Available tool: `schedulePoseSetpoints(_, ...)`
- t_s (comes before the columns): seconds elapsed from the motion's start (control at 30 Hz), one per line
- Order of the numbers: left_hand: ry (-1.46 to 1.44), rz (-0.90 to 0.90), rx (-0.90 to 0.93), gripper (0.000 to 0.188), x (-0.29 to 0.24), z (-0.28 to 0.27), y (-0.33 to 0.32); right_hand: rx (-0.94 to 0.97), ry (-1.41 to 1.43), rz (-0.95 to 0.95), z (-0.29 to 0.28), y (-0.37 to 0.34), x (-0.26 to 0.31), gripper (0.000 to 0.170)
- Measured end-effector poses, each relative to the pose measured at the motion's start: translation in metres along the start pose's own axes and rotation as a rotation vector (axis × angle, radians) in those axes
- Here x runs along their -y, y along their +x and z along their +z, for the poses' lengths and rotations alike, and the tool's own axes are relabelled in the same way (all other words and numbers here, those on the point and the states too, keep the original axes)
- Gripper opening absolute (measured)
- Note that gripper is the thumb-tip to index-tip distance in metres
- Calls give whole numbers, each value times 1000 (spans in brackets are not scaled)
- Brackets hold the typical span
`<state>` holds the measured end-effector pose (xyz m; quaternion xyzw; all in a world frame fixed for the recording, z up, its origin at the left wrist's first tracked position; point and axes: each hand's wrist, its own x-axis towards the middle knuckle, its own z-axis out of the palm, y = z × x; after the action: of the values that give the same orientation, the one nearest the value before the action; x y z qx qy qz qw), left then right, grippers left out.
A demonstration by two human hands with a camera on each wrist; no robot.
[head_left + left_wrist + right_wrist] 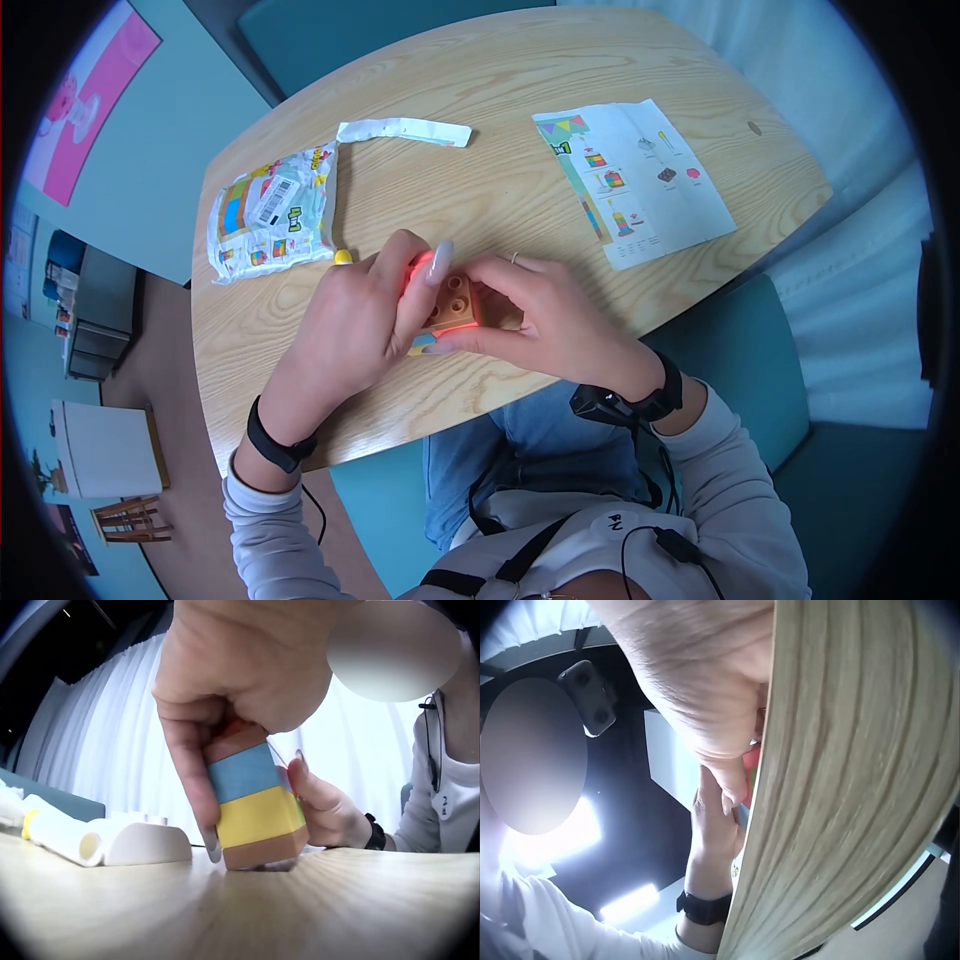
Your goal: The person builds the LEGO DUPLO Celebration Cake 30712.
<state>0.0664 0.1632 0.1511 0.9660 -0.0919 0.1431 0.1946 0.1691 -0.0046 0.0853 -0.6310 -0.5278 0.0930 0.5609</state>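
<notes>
A stack of toy building bricks [251,806] stands on the wooden table, slightly tilted in the left wrist view, with brown, yellow, blue and brown layers from the bottom up. Its studded brown top [457,303] faces up in the head view. My left hand [350,315] reaches over the stack from above, fingers curled about a small red piece [415,268] at the top, one finger down the side. From the other side my right hand [550,320] grips the stack between thumb and fingers. In the right wrist view the table edge hides most of the stack.
A white printed bag [275,215] lies at the left, beside a torn strip [405,130]. An instruction sheet [640,185] lies at the right. Near the stack are a white tube [64,832], a white studded piece [146,844] and a small yellow part [343,257].
</notes>
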Motion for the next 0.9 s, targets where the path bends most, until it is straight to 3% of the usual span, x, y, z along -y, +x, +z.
schedulePoseSetpoints(0.07, -52, -87, 61, 28, 0, 1, -3, -5, 54, -11, 0, 0, -3, 45)
schedulePoseSetpoints(0.4, -23, -56, 118, 28, 0, -5, -3, 3, 40, 25, -2, -1, -2, 47)
schedulePoseSetpoints(0.67, 335, 77, 91, 28, -6, -6, -5, 6, 83, 51, 1, -3, -5, 45)
schedulePoseSetpoints(0.8, 469, 160, 75, 29, -12, -2, -6, 45, -38, 22, -3, -1, 0, 41)
schedulePoseSetpoints(0.9, 419, 71, 119, 34, -14, -3, -7, -1, -8, -23, -2, -2, 0, 40)
